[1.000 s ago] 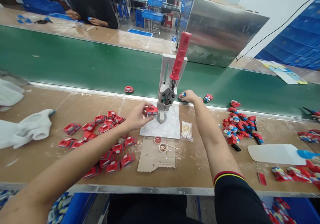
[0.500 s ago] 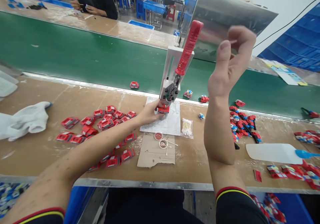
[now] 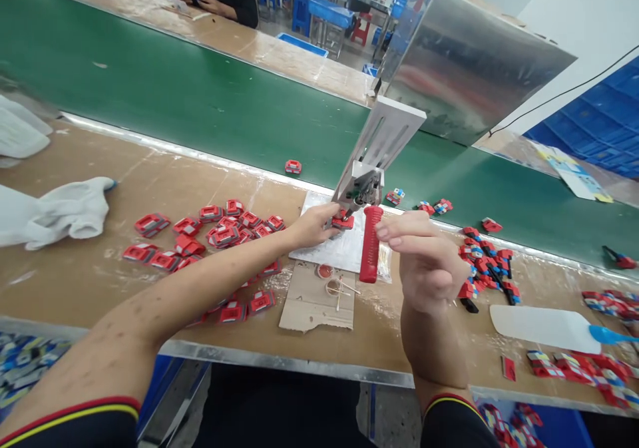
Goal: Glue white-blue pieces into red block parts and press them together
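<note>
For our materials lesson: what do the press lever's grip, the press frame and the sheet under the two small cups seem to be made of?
Lever grip: probably rubber or soft plastic, matte red and ribbed.
Press frame: likely pale painted or bare metal, flat with slots.
Sheet: cardboard, dull brown with ragged edges.

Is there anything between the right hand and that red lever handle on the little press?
Nothing visible. The right hand has its fingertips against the red lever handle, which is swung down.

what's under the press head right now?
A small red part sits under the press, on the white base plate. The left hand touches it, and the fingers cover its left side. The red lever is down at the right hand.
</note>
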Motion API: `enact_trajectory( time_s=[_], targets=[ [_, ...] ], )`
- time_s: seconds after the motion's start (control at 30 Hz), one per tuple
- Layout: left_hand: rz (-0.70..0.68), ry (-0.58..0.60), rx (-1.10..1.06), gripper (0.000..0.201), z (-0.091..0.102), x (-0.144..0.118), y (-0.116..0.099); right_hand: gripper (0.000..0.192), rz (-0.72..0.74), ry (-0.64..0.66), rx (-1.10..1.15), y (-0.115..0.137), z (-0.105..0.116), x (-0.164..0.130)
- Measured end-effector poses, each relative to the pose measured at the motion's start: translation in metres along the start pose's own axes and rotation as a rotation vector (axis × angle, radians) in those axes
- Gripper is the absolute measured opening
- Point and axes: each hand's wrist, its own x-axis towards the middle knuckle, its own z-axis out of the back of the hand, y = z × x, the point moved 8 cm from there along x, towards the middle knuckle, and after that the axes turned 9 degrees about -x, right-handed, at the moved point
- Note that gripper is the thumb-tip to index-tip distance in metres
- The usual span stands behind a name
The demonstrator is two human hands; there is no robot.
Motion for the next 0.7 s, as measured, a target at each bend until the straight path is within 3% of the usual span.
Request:
enact_trajectory(
  time_s=[0.2, 0.37, 0.47, 0.7],
  targets=[
    [-0.037, 0.028, 0.038, 0.02, -0.005, -0.003, -0.004, 0.028, 0.163, 0.207, -0.27, 0.006, -0.038, -0.026],
    [-0.043, 0.014, 0.067, 0.021, -0.007, -0.005, -0.004, 0.057, -0.01, 0.05, -0.192, -0.003, -0.031, -0.025],
    [-0.04, 0.02, 0.073, 0.02, -0.007, -0.004, -0.005, 0.062, -0.075, -0.049, -0.161, -0.003, -0.023, -0.023],
    [-0.048, 0.046, 0.072, 0.019, -0.008, -0.003, -0.005, 0.056, -0.069, 0.017, -0.236, -0.012, -0.036, -0.055]
  ],
)
